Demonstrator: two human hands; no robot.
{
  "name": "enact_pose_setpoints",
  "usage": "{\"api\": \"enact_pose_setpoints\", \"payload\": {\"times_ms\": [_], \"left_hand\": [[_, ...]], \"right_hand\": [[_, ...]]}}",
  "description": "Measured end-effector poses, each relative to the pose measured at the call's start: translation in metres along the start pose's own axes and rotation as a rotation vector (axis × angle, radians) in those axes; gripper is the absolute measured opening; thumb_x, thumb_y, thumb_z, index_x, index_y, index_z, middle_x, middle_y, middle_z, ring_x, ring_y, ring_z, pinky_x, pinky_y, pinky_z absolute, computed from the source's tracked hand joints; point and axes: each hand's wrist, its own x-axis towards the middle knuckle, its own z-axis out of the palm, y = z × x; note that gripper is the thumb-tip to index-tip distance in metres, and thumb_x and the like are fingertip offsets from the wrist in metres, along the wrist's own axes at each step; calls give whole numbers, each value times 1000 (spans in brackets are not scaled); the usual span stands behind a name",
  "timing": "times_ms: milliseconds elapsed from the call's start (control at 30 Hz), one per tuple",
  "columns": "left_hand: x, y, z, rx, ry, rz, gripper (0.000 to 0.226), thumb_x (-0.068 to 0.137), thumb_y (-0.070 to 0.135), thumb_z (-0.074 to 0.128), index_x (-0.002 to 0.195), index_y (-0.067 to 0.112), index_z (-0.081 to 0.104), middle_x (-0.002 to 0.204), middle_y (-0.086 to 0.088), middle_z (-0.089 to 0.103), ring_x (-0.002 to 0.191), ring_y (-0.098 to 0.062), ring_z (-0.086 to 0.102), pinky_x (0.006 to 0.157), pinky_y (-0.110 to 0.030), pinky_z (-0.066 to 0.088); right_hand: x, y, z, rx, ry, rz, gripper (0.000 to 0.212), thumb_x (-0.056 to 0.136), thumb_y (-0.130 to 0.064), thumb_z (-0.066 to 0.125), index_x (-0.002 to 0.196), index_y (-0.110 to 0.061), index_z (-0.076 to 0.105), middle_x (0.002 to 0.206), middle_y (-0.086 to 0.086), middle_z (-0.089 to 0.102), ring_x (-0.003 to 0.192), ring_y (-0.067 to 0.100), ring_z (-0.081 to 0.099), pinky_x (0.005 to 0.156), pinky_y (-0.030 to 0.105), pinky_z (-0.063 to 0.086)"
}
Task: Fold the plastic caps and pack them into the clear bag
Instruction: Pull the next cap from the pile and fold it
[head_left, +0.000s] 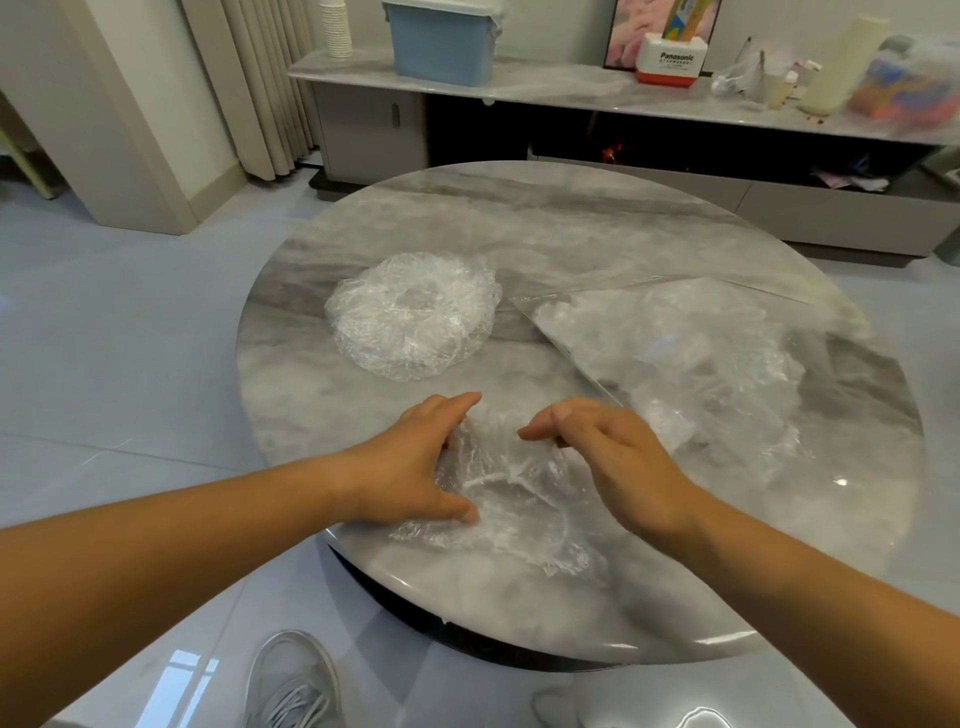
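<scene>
**Cap held at the table's near edge, fold not yet made**

One crumpled clear plastic cap (519, 499) lies flat on the round grey marble table (571, 218), close to the table's near edge and directly between the two hands. The left hand (410, 462) sits on the cap's left side. Its fingers are arched over the far rim and its thumb is pressed on the film, so it grips the cap. The right hand (618, 457) covers the right side with its fingers bent down onto the far rim. Its thumb is hidden, so whether it pinches or only presses cannot be told.

The cap's longer run goes from the fingertips back toward the table's near edge, drifting right. Its gathered white band curves across the middle. Both hands are equally near it, one on each flank, so the fold will probably bring the far rim toward the near edge or close the two sides together.

A round pile of clear plastic caps (415, 312) waits at the table's left-centre. The flat clear bag (675, 353), already holding some film, lies on the table's right half, nearer the right hand.
</scene>
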Motion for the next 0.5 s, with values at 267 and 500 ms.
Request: {"api": "enact_pose_setpoints", "payload": {"times_ms": [267, 500], "left_hand": [[2, -1, -5, 75, -47, 6, 112, 75, 45, 84, 157, 36, 8, 138, 15, 30, 129, -8, 35, 111, -25, 37], [-3, 11, -23, 38, -240, -64, 121, 58, 70, 82, 155, 38, 17, 139, 23, 29, 132, -1, 31, 117, -29, 32]], "right_hand": [[-50, 21, -7, -753, -212, -685, 52, 106, -42, 37, 132, -4, 61, 138, 8, 55, 131, 23, 51, 107, 37, 42], [-63, 33, 0, -938, -360, -716, 55, 105, -50, 39, 128, -8, 64, 131, 4, 60, 129, 24, 51, 108, 40, 38]]}}
